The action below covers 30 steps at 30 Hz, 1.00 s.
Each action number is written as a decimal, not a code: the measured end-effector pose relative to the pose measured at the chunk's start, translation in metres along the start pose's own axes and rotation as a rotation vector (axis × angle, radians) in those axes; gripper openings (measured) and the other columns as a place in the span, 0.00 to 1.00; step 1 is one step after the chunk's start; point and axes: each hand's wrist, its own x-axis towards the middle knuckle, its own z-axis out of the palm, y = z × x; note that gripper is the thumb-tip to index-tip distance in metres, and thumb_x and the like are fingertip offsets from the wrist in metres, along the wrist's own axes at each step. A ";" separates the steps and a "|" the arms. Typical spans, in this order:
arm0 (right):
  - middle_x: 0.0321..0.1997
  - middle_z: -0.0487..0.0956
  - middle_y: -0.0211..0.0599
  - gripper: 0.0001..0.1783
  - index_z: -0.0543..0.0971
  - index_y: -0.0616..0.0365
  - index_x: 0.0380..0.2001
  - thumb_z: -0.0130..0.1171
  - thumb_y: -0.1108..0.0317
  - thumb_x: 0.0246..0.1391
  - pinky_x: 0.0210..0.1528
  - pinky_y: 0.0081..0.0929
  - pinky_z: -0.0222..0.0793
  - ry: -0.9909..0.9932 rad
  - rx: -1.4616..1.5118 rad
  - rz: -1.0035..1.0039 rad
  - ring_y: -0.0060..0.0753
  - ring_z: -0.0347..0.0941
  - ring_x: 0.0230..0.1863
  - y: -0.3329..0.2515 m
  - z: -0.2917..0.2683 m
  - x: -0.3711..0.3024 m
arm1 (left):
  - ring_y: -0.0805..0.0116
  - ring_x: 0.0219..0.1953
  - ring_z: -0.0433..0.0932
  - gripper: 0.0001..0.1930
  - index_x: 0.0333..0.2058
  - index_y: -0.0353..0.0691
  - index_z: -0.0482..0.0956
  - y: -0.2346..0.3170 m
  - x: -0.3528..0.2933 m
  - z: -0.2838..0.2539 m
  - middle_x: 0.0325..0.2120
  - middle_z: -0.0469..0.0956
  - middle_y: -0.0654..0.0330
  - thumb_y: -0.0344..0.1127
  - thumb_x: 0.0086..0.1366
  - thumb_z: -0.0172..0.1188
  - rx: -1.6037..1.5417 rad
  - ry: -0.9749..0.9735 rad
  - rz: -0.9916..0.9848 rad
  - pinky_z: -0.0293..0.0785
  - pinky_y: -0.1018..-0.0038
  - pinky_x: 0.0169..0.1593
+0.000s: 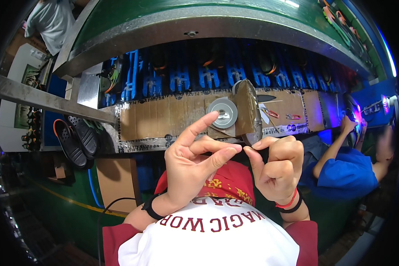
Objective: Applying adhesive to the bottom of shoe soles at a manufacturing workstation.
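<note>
My left hand [191,166] is raised in front of my chest. Its thumb pinches against a finger, while the index finger points up and away. Close to its right, my right hand [280,166] is closed, thumb and index fingertip together. The pinched tips of both hands almost meet; whatever lies between them is too small to make out. Just beyond, a round pale dish [214,107] with something clear and shiny inside sits on the cardboard-covered bench [155,117]. To its right stands an upright cardboard piece [244,108].
Red-handled snips [272,114] and another small red tool [292,117] lie on the bench's right. Black clogs [71,142] stand at its left end. Behind are blue racks [179,80] under a green conveyor [164,9]. A blue-shirted co-worker [348,170] sits at right.
</note>
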 end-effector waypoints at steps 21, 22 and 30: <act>0.31 0.62 0.33 0.25 0.68 0.53 0.26 0.66 0.94 0.31 0.24 0.25 0.69 -0.166 -0.064 -0.110 0.36 0.73 0.30 -0.001 0.007 0.002 | 0.79 0.34 0.77 0.29 0.59 0.25 0.60 0.000 0.001 -0.002 0.36 0.83 0.53 0.22 0.61 0.58 0.429 -0.013 0.298 0.74 0.81 0.41; 0.31 0.63 0.34 0.25 0.69 0.53 0.26 0.65 0.94 0.31 0.25 0.26 0.71 -0.166 -0.061 -0.117 0.36 0.72 0.30 -0.001 0.007 0.002 | 0.78 0.34 0.78 0.29 0.59 0.25 0.60 0.000 0.001 -0.002 0.36 0.83 0.53 0.22 0.61 0.58 0.449 -0.008 0.317 0.74 0.81 0.41; 0.31 0.67 0.39 0.11 0.71 0.63 0.20 0.62 0.78 0.27 0.34 0.31 0.77 -0.200 -0.041 -0.195 0.40 0.71 0.29 0.003 0.005 0.005 | 0.78 0.32 0.79 0.29 0.59 0.23 0.60 0.001 0.001 0.000 0.35 0.83 0.54 0.21 0.59 0.58 0.567 -0.006 0.413 0.75 0.80 0.40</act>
